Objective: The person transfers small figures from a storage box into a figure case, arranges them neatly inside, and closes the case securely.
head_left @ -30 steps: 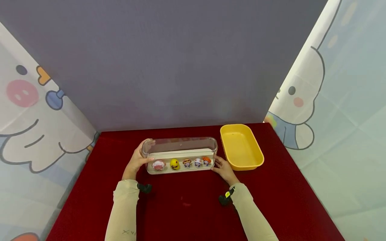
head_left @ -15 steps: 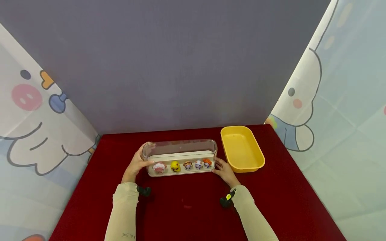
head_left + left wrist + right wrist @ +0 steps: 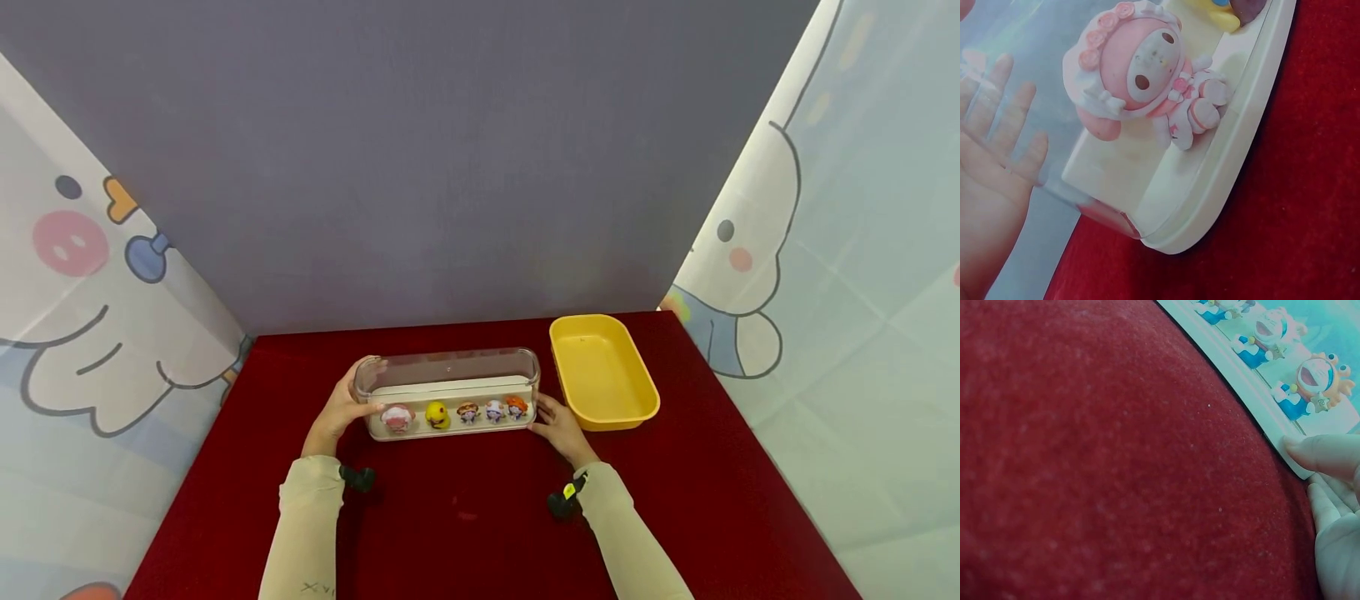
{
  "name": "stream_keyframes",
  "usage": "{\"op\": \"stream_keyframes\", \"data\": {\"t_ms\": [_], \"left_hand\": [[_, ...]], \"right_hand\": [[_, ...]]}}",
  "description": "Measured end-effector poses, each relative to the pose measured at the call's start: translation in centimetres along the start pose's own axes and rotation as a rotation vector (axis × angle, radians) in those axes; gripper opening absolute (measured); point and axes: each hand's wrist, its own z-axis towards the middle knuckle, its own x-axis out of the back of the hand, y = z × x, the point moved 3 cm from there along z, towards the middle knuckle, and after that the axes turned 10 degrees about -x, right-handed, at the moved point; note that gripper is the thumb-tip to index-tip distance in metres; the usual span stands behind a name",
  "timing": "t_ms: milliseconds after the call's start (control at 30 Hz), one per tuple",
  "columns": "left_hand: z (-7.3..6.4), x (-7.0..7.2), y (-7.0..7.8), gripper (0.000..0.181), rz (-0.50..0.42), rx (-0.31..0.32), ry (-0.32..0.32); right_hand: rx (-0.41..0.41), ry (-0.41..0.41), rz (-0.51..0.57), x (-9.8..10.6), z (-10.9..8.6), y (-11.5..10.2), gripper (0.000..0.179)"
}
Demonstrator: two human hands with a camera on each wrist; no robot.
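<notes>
A long display case with a clear cover and a cream base lies across the table. Several small figurines stand in a row inside: a pink one in a white bonnet at the left, a yellow one, and an orange-hooded one at the right. My left hand grips the left end of the cover, thumb in front and fingers behind, seen through the plastic in the left wrist view. At the right end, my right hand pinches the base's corner, thumb on its rim and fingers below.
A yellow plastic tray stands just right of the case, close to my right hand. Red cloth covers the table. A grey wall rises behind, with cartoon-printed curtains on both sides.
The head view has tilted slightly, so the scene sits a little lower in it. Both hands and the case keep their places relative to one another.
</notes>
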Motion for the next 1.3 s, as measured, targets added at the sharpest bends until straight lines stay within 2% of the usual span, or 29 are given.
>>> {"op": "stream_keyframes", "data": {"t_ms": [200, 600, 667, 833, 900, 1200, 1300], "left_hand": [[-0.2, 0.1, -0.3, 0.083, 0.021, 0.014, -0.014], [-0.4, 0.1, -0.3, 0.084, 0.021, 0.021, -0.005], [-0.4, -0.2, 0.3, 0.084, 0.022, 0.044, 0.008], [-0.2, -1.0, 1.7, 0.083, 0.013, 0.071, 0.02], [-0.3, -0.9, 1.6, 0.083, 0.002, 0.068, 0.016], [-0.3, -0.7, 1.4, 0.086, -0.001, 0.134, 0.034], [-0.2, -0.8, 1.4, 0.085, -0.001, 0.138, 0.025]], "right_hand": [[-0.002, 0.035, -0.027, 0.1, 0.8, 1.6, 0.061], [-0.007, 0.038, -0.028, 0.1, 0.9, 1.7, 0.062], [-0.003, 0.026, -0.022, 0.0, 0.5, 1.0, 0.061], [-0.013, 0.02, -0.01, 0.1, 0.6, 1.0, 0.061], [-0.014, 0.031, -0.018, 0.1, 1.0, 1.7, 0.061], [-0.017, 0.043, -0.042, 0.1, 1.0, 1.6, 0.063], [-0.014, 0.048, -0.043, 0.2, 0.9, 1.7, 0.063]]}}
